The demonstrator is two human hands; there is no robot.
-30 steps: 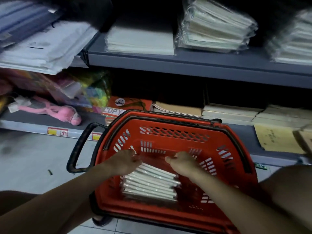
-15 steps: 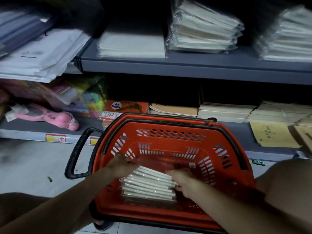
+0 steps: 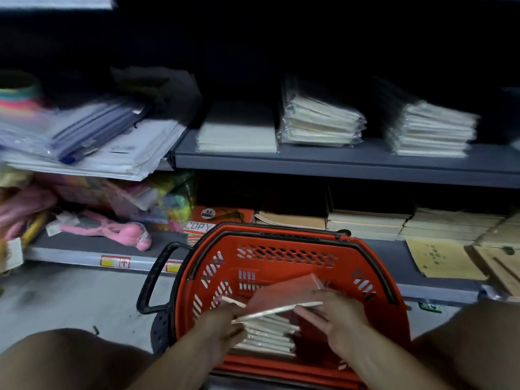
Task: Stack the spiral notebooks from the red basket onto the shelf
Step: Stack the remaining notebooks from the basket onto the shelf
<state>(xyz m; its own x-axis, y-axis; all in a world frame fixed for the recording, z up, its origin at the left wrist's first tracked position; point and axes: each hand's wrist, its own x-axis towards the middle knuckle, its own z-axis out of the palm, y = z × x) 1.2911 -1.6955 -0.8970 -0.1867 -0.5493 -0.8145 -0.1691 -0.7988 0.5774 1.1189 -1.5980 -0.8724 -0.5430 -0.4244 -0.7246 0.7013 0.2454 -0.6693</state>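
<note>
Red plastic walls of the basket enclose the remaining spiral notebooks, which lie in one low stack on its floor at the near side. Both hands are down inside it. The left hand grips the near-left edge of the top notebook, fingers curled under it, while the right hand holds its right edge with fingers lying over the cover. That notebook is tilted, far edge raised, probably to peel it free of the stack before lifting it out; whether one or two are being lifted is blurred. Below it I count roughly five or six page edges, though that is uncertain. On the grey shelf far above the basket sit three pale stacks, two of them wrapped in clear film, and that looks like the likely destination. The basket stands on the floor with one black handle at its left.
</note>
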